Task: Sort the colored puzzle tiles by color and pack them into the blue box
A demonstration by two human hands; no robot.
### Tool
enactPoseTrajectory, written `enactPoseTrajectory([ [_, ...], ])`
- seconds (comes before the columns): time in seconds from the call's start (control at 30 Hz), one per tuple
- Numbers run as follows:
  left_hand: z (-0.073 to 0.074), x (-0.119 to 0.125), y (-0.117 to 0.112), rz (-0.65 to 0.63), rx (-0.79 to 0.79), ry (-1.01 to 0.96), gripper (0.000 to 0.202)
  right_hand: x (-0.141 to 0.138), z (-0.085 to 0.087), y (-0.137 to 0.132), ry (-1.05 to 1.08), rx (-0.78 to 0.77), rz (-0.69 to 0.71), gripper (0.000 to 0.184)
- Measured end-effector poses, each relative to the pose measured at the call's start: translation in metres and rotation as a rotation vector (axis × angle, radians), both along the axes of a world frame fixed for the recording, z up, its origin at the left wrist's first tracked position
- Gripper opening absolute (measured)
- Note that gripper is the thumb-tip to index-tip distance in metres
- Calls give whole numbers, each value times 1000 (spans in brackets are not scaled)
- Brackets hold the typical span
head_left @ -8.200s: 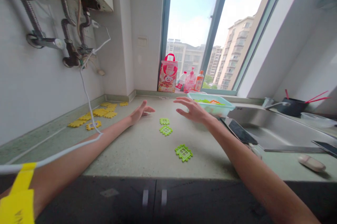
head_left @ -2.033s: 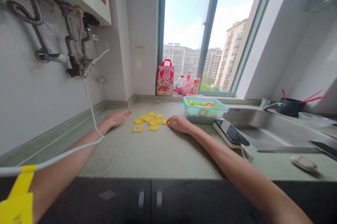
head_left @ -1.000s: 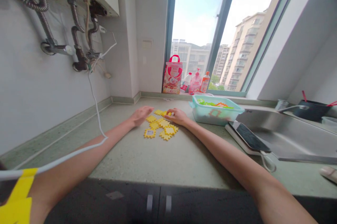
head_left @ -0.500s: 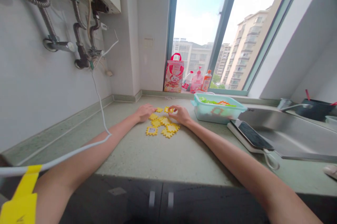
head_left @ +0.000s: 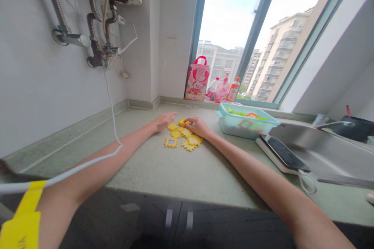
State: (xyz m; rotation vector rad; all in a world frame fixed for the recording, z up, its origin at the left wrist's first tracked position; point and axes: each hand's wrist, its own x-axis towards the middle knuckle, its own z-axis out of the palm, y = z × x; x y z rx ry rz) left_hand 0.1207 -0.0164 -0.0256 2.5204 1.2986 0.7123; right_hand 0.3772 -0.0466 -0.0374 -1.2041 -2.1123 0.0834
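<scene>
Several flat yellow toothed tiles (head_left: 182, 139) lie bunched on the green counter (head_left: 181, 167). My left hand (head_left: 164, 120) rests at the pile's left far edge, fingers stretched out flat on the counter. My right hand (head_left: 198, 126) sits at the pile's far right side, its fingers curled and pinching a yellow tile (head_left: 183, 122) at the top of the pile. A pale blue plastic tub (head_left: 244, 125) with green and orange tiles inside stands just right of my right hand.
A phone on a white slab (head_left: 282, 154) lies beside a steel sink (head_left: 324, 147). A red bag (head_left: 197, 79) and bottles (head_left: 224, 90) stand on the window sill. A white cable (head_left: 112, 105) hangs from wall pipes across my left arm.
The green tiles seen earliest are gone from the counter and the yellow tiles now lie gathered in the middle. Both hands have closed in on the pile; the view has tilted slightly.
</scene>
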Motion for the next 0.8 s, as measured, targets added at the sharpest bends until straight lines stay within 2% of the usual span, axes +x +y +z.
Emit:
enactPoseTrajectory([
  [0.1, 2, 0, 1, 14, 71, 51, 55, 0, -1, 5, -27, -104, 26, 21],
  [0.23, 5, -5, 1, 103, 173, 27, 30, 5, 1, 8, -34, -116, -71, 20],
  [0.3, 6, -9, 0, 110, 185, -3, 25, 13, 2, 9, -47, -111, -135, 19],
  [0.43, 6, -14, -2, -30, 169, -39, 27, 36, 2, 13, -59, -97, -188, 17],
  [0.53, 6, -12, -2, -65, 159, -11, 29, 48, -1, 18, -31, -92, -182, 16],
  [0.7, 4, -5, -1, -100, 81, 188, 52, 49, -4, 25, 154, -61, -186, 20],
  [0.8, 3, -2, 0, -98, 20, 293, 59, 44, -3, 25, 211, 3, -122, 25],
])
